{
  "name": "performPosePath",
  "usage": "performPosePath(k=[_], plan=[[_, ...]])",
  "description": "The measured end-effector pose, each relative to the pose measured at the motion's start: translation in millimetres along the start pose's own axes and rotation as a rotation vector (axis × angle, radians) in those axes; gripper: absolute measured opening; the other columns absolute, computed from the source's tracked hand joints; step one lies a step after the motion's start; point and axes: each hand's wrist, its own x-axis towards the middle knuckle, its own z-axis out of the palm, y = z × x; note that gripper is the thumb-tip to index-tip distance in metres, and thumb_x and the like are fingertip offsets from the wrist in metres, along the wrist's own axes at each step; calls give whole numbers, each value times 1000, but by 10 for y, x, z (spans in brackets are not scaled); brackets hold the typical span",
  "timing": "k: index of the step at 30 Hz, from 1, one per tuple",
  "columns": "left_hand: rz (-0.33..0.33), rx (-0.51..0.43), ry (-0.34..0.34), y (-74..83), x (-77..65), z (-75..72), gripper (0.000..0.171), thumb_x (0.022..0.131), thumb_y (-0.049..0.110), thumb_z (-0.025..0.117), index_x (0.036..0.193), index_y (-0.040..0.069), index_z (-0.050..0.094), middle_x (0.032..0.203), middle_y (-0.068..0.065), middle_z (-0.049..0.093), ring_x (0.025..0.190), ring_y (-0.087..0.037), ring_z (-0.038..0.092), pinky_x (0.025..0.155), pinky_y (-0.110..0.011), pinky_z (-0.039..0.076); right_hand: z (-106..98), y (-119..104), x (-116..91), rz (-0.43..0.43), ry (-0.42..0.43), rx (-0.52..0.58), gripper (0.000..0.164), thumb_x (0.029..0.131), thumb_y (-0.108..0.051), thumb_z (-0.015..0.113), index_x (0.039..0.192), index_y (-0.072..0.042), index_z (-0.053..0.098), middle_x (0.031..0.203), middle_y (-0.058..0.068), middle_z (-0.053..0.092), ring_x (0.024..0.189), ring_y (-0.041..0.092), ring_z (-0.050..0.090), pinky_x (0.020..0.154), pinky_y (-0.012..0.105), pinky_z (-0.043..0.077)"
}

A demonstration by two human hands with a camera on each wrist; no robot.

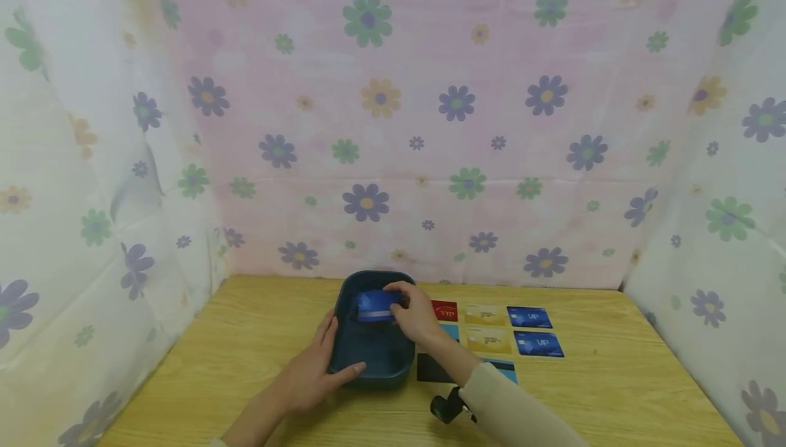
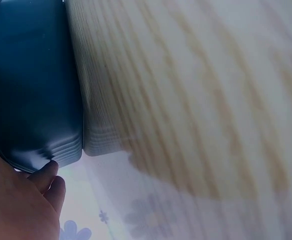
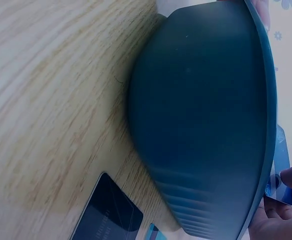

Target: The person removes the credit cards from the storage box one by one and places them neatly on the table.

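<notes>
A deep, dark teal plastic bin (image 1: 374,358) stands on the table, left of several cards. My left hand (image 1: 310,373) grips its left side, the thumb by the near rim and the fingers along the outer wall. In the left wrist view, fingertips touch the ribbed end of the bin (image 2: 36,90). Over the bin's opening, my right hand (image 1: 416,314) pinches a blue card (image 1: 373,305) with a pale stripe by its right end. The right wrist view has this card (image 3: 281,165) between thumb and fingers, partly behind the bin's rim (image 3: 271,100).
Right of the bin lie a red VIP card (image 1: 445,310), gold cards (image 1: 485,315), blue VIP cards (image 1: 530,317), a black card (image 1: 433,368) and a light blue card (image 1: 508,369), partly under my right forearm. A flowered cloth (image 1: 417,92) closes off the back and sides.
</notes>
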Motion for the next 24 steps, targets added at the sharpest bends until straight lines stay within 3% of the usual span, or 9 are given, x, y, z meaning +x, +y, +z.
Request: performPosePath(k=[7, 14, 20, 24], plan=[[-8, 12, 4, -3, 11, 5, 116, 89, 77, 57, 165, 5, 5, 172, -13, 0, 139, -42, 47, 106, -59, 43, -46, 0, -38, -5, -12, 23, 33, 98, 10, 55, 127, -1, 66, 128, 24, 62, 80, 36, 67, 71, 49, 59], [-15, 5, 6, -5, 31, 10, 118, 88, 78, 57, 165, 6, 5, 172, -12, 0, 139, -42, 46, 106, -60, 44, -87, 6, -78, 19, -1, 22, 34, 98, 9, 55, 126, -5, 67, 127, 21, 63, 81, 29, 66, 71, 44, 59], [-16, 8, 7, 4, 23, 4, 119, 88, 79, 56, 165, 6, 4, 172, -12, 0, 142, -43, 43, 107, -60, 43, -137, 11, -113, 17, -8, 20, 34, 98, 10, 55, 126, -5, 67, 123, 20, 66, 78, 32, 65, 72, 48, 59], [-9, 9, 13, 1, 13, 8, 117, 89, 77, 57, 165, 5, 5, 172, -12, 0, 141, -43, 44, 107, -60, 43, -181, 7, -146, 13, -16, 30, 33, 98, 9, 55, 127, -3, 66, 125, 19, 63, 85, 28, 65, 73, 46, 59]])
